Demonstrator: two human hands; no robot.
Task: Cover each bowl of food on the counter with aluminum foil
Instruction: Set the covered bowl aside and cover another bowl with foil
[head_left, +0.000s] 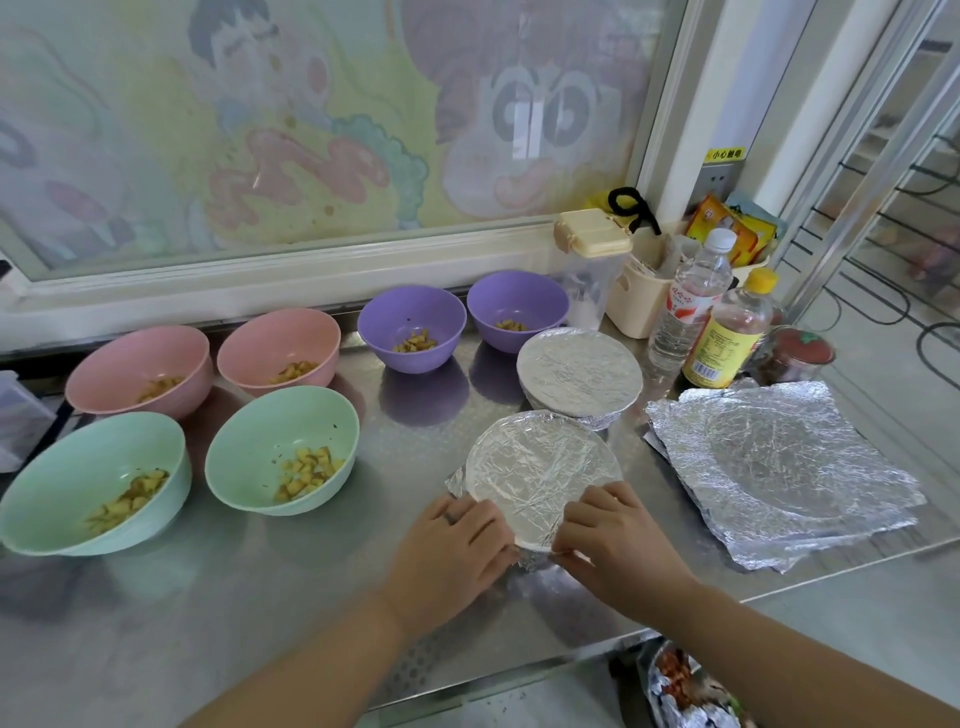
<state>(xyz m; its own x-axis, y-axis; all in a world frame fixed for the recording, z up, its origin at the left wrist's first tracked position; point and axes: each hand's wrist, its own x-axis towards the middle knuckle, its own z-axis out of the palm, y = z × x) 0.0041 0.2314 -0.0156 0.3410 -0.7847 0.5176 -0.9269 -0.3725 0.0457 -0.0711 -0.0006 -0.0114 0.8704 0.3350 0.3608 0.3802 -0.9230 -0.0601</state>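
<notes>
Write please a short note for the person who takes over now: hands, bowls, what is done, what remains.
Hands: left hand and right hand both pinch the foil edge at the near rim of the near covered bowl.
Done: far covered bowl, wrapped.
Left: finish this rim, then cover two pink bowls, two green bowls, two purple bowls, all open with food.
Spare foil sheets lie stacked at the right.

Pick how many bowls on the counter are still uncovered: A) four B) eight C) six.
C: two pink bowls, two green bowls and two purple bowls show their food; only two foiled bowls are covered.
</notes>
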